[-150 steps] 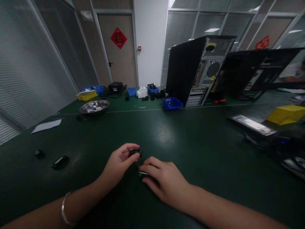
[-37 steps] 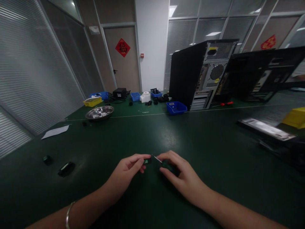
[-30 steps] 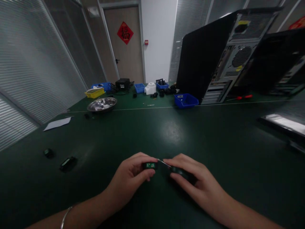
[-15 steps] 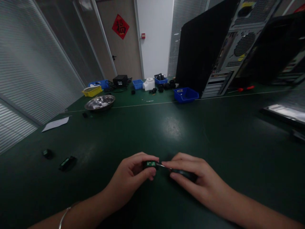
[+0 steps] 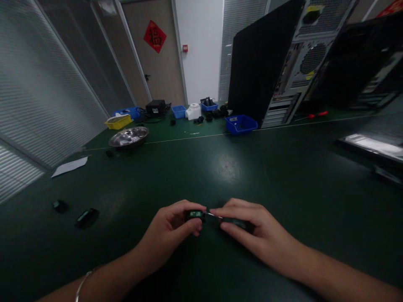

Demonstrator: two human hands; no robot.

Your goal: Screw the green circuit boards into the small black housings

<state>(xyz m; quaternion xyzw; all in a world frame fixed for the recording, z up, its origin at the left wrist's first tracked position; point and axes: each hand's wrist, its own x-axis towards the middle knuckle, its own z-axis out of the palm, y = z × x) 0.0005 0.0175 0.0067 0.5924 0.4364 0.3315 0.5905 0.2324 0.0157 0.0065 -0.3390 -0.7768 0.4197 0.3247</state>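
Note:
Between thumb and fingers, my left hand (image 5: 171, 226) grips a small black housing with a green circuit board (image 5: 195, 214) showing on its near side. My right hand (image 5: 248, 226) is closed around the dark handle of a screwdriver (image 5: 233, 221). Its thin metal shaft points left and its tip meets the right end of the housing; the exact contact is too small to make out. Off to the left on the green table (image 5: 176, 167) lie a dark part with a green strip (image 5: 85, 217) and a smaller dark piece (image 5: 59, 205).
Farther back stand a metal bowl (image 5: 129, 137) with small parts, a blue bin (image 5: 241, 125), a yellow tray (image 5: 118, 122) and a white device (image 5: 193, 111). A computer tower (image 5: 255, 67) rises at the back right. A paper sheet (image 5: 69, 166) lies at left.
The whole scene has shifted slightly left as the camera turned a little. Both hands keep their holds, the screwdriver tip still at the housing's right end.

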